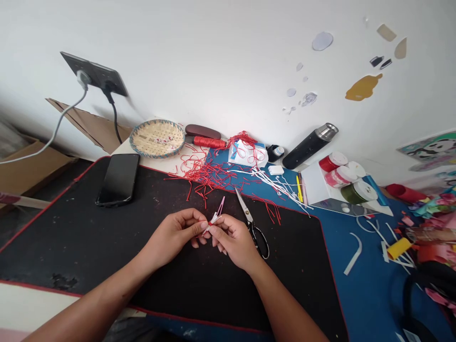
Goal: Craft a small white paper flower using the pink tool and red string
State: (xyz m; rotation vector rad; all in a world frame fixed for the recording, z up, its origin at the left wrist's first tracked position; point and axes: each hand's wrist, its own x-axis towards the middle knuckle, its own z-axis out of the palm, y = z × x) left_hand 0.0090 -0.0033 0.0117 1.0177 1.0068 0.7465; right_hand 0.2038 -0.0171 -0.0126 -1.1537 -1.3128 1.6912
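My left hand (176, 232) and my right hand (233, 240) meet above a black desk mat (71, 247) with red edging. Pinched between their fingertips is a small white and pink folded craft piece (214, 219), bound with red thread at its base. Just right of my right hand lie steel scissors (249, 223) with black handles, not touched. Cut scraps of red cord (203, 175) are strewn beyond my hands. The fingers partly hide the lower end of the craft piece.
A black phone (118, 179) lies on the mat. Along the wall stand a woven bamboo tray (157, 138), a red thread spool (209, 142) and a black steel flask (309, 146). White strips lie on a blue mat (359, 289). Paint jars (342, 175) stand at right.
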